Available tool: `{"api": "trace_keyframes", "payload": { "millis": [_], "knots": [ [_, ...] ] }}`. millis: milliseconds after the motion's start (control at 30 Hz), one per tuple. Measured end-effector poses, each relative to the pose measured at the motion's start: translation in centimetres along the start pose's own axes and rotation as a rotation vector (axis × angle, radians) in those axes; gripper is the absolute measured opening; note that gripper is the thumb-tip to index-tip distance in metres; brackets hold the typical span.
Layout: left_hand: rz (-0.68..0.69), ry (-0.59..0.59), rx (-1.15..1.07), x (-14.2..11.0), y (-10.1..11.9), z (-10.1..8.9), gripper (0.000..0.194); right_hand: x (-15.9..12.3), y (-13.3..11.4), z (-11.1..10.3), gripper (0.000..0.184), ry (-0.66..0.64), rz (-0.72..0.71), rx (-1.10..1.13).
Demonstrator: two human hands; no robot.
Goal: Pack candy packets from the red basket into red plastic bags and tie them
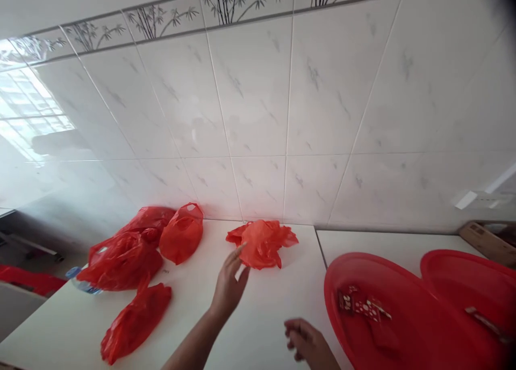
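Note:
My left hand point(231, 284) reaches to a crumpled red plastic bag point(264, 243) by the wall. Its fingers are stretched out and the thumb stands apart; the fingertips overlap the bag's near left edge, and I cannot tell whether they touch it. Lower down, my right hand point(306, 342) hovers over the white table point(258, 316), left of a large red tray point(363, 273). Its fingers are loosely bent and slightly blurred, with nothing visible in them.
Full red plastic bags point(124, 257) stand at the left, beside a smaller red bag point(181, 233) and another red bag point(137, 321). A plastic bottle point(83, 284) lies behind them. Small packets point(366, 308) sit in the tray. A cardboard box point(484, 241) is far right.

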State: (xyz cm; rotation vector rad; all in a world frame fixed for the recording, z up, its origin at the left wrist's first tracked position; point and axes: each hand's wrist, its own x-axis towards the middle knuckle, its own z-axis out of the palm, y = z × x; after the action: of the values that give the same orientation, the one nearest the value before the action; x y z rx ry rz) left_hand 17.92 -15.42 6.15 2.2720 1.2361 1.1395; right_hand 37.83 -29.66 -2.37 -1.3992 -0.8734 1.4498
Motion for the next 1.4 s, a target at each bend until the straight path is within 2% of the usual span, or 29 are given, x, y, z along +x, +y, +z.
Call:
{"api": "trace_keyframes", "payload": {
  "millis": [33,100,167,267,333,400,467,533,600,700,733,833,933,1067,1167,1300,1333,1400],
  "knots": [
    [0.052,-0.074,0.01,-2.1,0.7,0.7,0.04,-0.1,-1.0,0.1,0.047,0.026,-0.005,0.161],
    [0.141,-0.301,0.019,-6.0,2.1,1.9,0.044,-0.3,-2.9,0.1,0.053,0.043,0.003,0.458],
    [0.183,-0.575,0.023,-9.1,3.1,2.6,0.045,-0.2,-4.0,0.0,0.048,0.034,0.019,0.601],
    [0.117,-0.913,0.01,-12.0,3.7,2.7,0.044,0.4,-4.0,-0.4,0.028,0.136,0.001,0.579],
    [-0.011,-0.995,-0.024,-12.8,3.4,2.4,0.039,0.8,-3.5,-0.8,0.023,0.25,-0.023,0.503],
    [-0.15,-0.927,-0.082,-12.9,3.0,2.0,0.029,0.8,-3.2,-1.2,0.021,0.344,-0.054,0.371],
    [-0.27,-0.755,-0.16,-12.4,3.1,1.9,0.021,0.3,-3.4,-1.1,0.02,0.401,-0.106,0.208],
    [-0.386,-0.581,-0.261,-11.6,3.9,2.2,0.016,-0.5,-4.0,-0.5,0.02,0.423,-0.154,0.039],
    [-0.481,-0.478,-0.4,-10.6,5.3,2.9,0.024,-1.5,-4.4,0.6,0.023,0.383,-0.203,-0.11],
    [-0.54,-0.394,-0.635,-9.3,7.4,4.1,0.052,-2.8,-4.1,2.4,0.031,0.258,-0.27,-0.286],
    [-0.581,-0.362,-0.69,-8.9,7.9,4.4,0.055,-3.1,-3.7,2.9,0.033,0.235,-0.285,-0.326],
    [-0.786,-0.308,-0.847,-8.4,8.3,4.6,0.037,-3.6,-2.0,3.5,0.034,0.224,-0.303,-0.366],
    [-0.914,-0.315,-0.988,-8.4,7.5,3.9,0.033,-3.4,0.4,2.5,0.03,0.15,-0.323,-0.393],
    [-1.003,-0.236,-1.087,-8.5,5.8,2.6,0.039,-2.2,3.4,0.2,0.038,0.136,-0.209,-0.634],
    [-1.023,-0.144,-1.177,-8.5,4.8,1.8,0.041,-1.7,4.4,-0.3,0.054,0.099,-0.117,-0.629],
    [-1.056,-0.087,-1.283,-8.5,3.9,1.4,0.041,-1.8,4.3,2.1,0.061,-0.07,-0.014,-0.439],
    [-1.069,-0.063,-1.298,-8.5,3.7,1.3,0.041,-1.8,4.3,2.9,0.056,-0.104,0.022,-0.414],
    [-1.079,-0.002,-1.285,-8.6,3.2,1.2,0.04,-1.7,4.4,3.8,0.032,-0.112,0.107,-0.378]
  ]
}}
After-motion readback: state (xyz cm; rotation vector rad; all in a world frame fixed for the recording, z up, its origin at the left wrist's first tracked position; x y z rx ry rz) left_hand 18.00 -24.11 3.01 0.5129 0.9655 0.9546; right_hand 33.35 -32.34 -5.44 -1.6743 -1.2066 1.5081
